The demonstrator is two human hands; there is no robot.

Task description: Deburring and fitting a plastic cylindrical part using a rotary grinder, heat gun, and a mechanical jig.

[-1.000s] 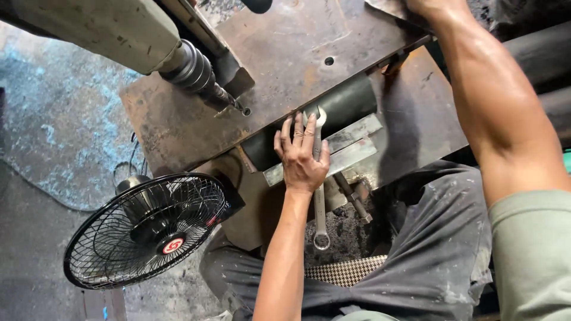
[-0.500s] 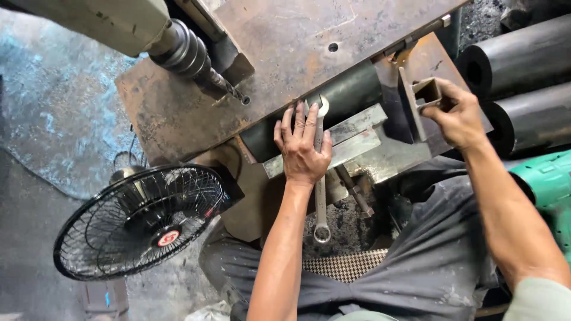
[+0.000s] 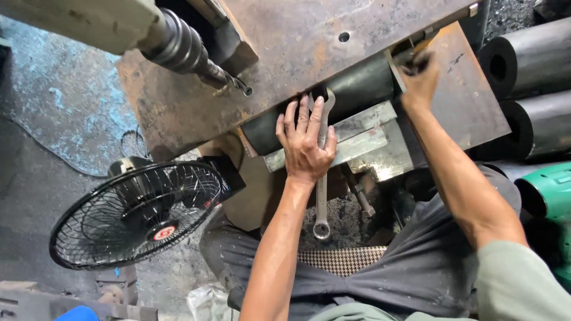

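A wrench (image 3: 322, 178) is pressed flat under the spread left hand (image 3: 304, 144), against the black pipe (image 3: 351, 95) on the vise (image 3: 357, 142). The right hand (image 3: 419, 77) is closed around something small and dark at the steel plate (image 3: 297, 53).

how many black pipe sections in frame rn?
3 black cylinders: one lies under the rusty plate just above the left hand; two are stacked at the right edge, upper and lower. More may sit out of frame.
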